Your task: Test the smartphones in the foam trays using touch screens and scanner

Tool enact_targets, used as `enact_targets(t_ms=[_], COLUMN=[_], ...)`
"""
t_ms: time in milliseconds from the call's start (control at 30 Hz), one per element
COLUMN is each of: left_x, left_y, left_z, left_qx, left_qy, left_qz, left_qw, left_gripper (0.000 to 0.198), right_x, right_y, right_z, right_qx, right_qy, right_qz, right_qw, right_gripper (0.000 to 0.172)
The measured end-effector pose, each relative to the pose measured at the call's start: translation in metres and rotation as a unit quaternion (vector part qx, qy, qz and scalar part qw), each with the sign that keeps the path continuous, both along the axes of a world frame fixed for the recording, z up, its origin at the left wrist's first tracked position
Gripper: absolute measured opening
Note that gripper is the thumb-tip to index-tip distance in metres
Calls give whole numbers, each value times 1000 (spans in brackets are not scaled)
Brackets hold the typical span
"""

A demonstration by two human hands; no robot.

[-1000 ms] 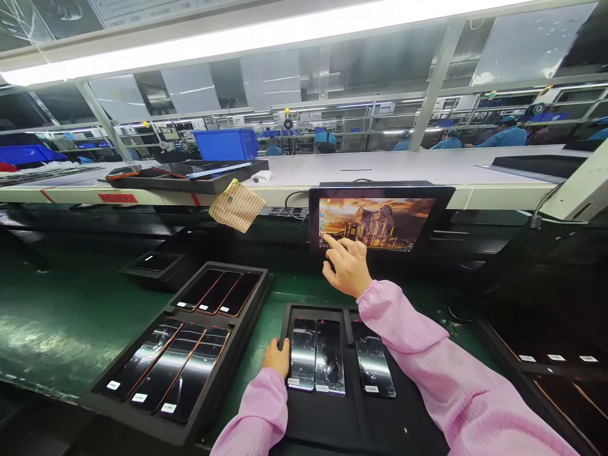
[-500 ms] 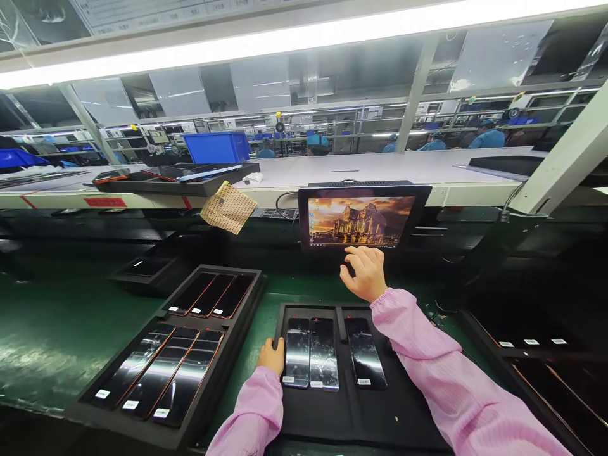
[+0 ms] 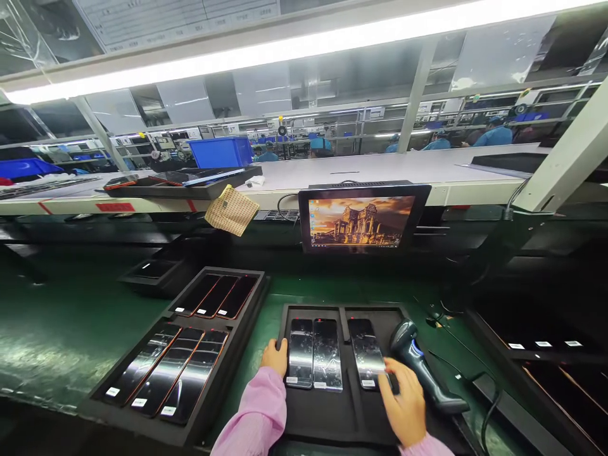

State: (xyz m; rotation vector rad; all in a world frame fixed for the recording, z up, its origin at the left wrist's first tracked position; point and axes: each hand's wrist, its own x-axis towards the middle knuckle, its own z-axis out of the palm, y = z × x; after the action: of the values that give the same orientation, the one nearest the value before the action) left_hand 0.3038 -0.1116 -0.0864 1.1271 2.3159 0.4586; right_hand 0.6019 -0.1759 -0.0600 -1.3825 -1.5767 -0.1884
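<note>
My left hand grips the left rim of a black foam tray, thumb and fingers closed over the edge. In this tray lie two dark phone screens side by side on the left, and a third phone screen in the right compartment. Each carries a small white label at its lower end. My right hand is at the lower right corner of the third screen, thumb and fingers apart; whether it touches the screen I cannot tell. Just beyond it, a black barcode scanner rests across the tray's right side.
To the left stands another tray filled with orange-edged phone screens. A third tray with screens is at the right, near loose cables. A monitor hangs from the shelf ahead, beside a yellowish paper. Co-workers in blue sit far behind.
My right hand has dropped from the monitor's lower edge to the third screen in the tray. The scanner, hidden behind my arm before, now shows. My left hand stays on the tray's rim.
</note>
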Motion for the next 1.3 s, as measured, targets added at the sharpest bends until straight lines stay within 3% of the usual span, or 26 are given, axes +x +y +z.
enact_targets(t_ms=[133,300,600,767,1000,1133,1233,1300], left_x=[1,3,2,2,3,4,12,18], left_y=[0,1,-3,-5,-1,-3,-6,-8], left_z=[5,9,4,4,6,7,10,12], left_qx=[-8,-10,-9,0,-2,-6,-8,-5], left_qy=[13,25,37,33,18,26,47,69], left_qz=[1,-5,-25,-25,-9,-13,-24,-30], left_qw=[1000,1000,999,999,1000,1000,999,997], left_gripper=[48,48,51,48,45,46,46,47], right_x=[43,39,29,29,34,37,34,25], right_y=[-45,-64,-66,-65,-63,-65,-65,-58], right_z=[-55,-77,-64,-65,-74,-76,-63,-43], right_qx=[-35,-66,-229,-251,-224,-183,-104,-46], right_qy=[-52,-124,-211,-209,-211,-163,-50,19], right_qz=[-70,-133,-91,-88,-85,-78,-54,4], right_qw=[996,981,946,941,948,967,992,999], right_gripper=[24,30,40,42,39,34,27,20])
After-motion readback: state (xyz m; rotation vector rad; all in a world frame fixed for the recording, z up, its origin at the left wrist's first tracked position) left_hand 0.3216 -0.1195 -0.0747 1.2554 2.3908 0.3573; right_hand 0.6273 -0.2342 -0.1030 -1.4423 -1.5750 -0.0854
